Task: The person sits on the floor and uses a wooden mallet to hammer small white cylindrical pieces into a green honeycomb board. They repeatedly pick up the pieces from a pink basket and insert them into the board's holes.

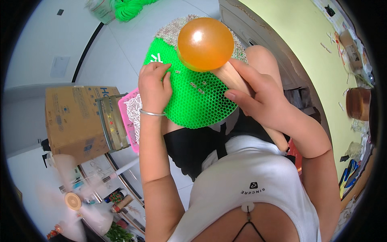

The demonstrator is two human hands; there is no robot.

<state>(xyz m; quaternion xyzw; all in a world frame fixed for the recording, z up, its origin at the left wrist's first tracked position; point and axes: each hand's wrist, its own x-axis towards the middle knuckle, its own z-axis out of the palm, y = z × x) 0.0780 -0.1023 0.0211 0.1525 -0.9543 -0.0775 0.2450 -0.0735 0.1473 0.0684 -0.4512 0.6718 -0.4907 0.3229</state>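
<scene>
My right hand (262,90) grips the wooden handle (234,78) of a mallet with a round, translucent orange head (205,43). The head is above the far part of a bright green honeycomb piece (193,101) on my lap. Small pale tubes (171,29) fill its far edge, and a few more sit singly in cells near the middle. My left hand (155,82) rests at the honeycomb's left side, fingers curled, thumb apart from the index finger. Several loose white tubes (156,58) lie just beyond its knuckles. What the curled fingers hold, if anything, is hidden.
A pink basket (128,123) of white tubes stands left of my lap, beside a cardboard box (78,121). A fan (73,201) spins at lower left. Green cord (128,9) lies at the top. On the right, a yellow tabletop (312,52) carries scissors (350,175) and small items.
</scene>
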